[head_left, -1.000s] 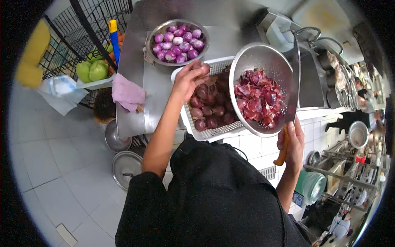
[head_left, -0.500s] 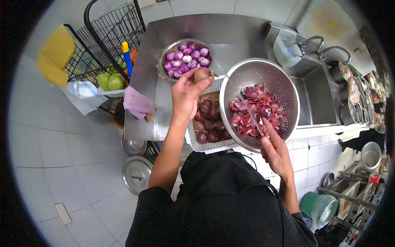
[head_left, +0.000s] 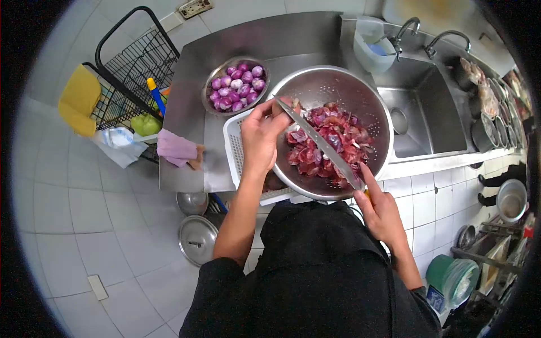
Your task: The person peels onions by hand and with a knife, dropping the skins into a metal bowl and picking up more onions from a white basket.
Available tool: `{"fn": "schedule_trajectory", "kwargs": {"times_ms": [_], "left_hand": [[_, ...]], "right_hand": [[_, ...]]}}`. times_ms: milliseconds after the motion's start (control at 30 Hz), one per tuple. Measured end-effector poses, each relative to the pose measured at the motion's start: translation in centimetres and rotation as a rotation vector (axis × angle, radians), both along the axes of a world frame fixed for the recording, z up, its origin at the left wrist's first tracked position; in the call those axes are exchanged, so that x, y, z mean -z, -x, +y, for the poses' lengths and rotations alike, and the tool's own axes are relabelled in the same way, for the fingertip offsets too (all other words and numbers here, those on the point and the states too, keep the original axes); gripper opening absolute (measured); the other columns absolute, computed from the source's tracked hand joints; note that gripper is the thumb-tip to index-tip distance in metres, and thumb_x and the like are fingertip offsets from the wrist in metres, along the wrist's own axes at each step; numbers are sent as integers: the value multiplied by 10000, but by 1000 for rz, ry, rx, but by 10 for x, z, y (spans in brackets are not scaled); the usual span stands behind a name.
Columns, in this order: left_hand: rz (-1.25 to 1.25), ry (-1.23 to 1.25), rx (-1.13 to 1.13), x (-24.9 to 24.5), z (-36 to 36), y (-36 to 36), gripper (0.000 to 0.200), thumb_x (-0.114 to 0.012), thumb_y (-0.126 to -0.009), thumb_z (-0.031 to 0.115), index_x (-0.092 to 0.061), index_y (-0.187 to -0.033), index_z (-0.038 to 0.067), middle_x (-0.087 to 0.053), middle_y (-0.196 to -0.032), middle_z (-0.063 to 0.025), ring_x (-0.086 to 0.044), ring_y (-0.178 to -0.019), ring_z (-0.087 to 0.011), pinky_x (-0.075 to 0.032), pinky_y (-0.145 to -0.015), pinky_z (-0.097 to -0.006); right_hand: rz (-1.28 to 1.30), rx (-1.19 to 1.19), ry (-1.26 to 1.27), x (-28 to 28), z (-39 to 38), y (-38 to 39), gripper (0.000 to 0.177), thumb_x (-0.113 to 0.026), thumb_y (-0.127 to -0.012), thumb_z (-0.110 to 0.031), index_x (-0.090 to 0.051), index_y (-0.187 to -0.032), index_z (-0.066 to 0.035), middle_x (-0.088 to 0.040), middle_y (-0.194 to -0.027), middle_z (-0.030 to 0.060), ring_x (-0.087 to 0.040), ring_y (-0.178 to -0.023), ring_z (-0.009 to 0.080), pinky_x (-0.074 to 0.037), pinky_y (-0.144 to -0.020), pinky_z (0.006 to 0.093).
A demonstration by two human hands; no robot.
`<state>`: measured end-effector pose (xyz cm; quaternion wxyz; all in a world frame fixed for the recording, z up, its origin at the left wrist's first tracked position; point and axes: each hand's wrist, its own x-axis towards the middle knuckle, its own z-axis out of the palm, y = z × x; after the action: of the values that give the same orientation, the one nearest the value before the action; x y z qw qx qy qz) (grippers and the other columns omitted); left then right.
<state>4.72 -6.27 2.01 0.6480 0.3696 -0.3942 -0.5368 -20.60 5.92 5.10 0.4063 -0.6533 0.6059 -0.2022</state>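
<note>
My left hand is closed round a small red onion, mostly hidden by the fingers and blade. Wrapped round the handle of a long knife, my right hand is at the near rim of a perforated steel colander. The blade slants across the colander, its far end against the onion. Red onion skins lie heaped inside. Behind my left hand, a steel bowl contains several peeled purple onions. A white plastic basket sits partly under the colander.
To the right is a steel sink with two taps and a clear plastic container. A pink cloth hangs over the left counter edge, near a black wire rack. A pot lid is lower down.
My left hand has brought the onion over the colander's left rim. The knife has risen from the skins to meet it. The colander now covers more of the basket, and the view has shifted.
</note>
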Motion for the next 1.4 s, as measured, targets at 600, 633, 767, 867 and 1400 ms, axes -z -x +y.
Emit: {"fn": "schedule_trajectory", "kwargs": {"times_ms": [600,633,767,867,1400], "left_hand": [[50,-96,147,26,69,58,504,-630,-836,-115,-474,-1316,-114,-599,-1229,-191,-629,-1088,-225,-540,-965,-361],[72,-102,158,25,67,56,502,-614,-843,-115,-466,-1323,-111,-585,-1249,-194,-619,-1108,-233,-530,-984,-382],[161,-126,183,24,64,41,500,-559,-869,-102,-429,-1352,-102,-542,-1306,-201,-577,-1185,-262,-480,-1058,-445],[181,-137,178,21,63,39,504,-541,-889,-65,-400,-1372,-95,-519,-1334,-204,-547,-1227,-276,-438,-1097,-458],[531,-171,286,23,62,34,450,-555,-977,91,-426,-1405,37,-547,-1323,-153,-521,-1269,-293,-421,-1102,-465]], "right_hand": [[-122,-4,105,31,-64,-13,610,-427,-1029,-389,-355,-1463,34,-638,-1018,328,-633,-1008,439,-469,-907,465],[-180,-8,79,32,-66,-9,623,-422,-1030,-407,-359,-1465,34,-633,-1122,335,-622,-1110,425,-454,-976,440],[-371,-13,-64,34,-63,2,666,-445,-1019,-448,-355,-1480,24,-430,-1472,269,-379,-1414,326,-264,-1150,345],[-428,-29,-210,17,-51,6,669,-449,-1024,-445,-340,-1490,21,-596,-1064,188,-580,-992,245,-442,-845,322],[-597,-79,-271,14,-15,-5,641,-451,-1029,-434,-327,-1514,-34,-491,-664,29,-497,-609,121,-432,-579,277]]}}
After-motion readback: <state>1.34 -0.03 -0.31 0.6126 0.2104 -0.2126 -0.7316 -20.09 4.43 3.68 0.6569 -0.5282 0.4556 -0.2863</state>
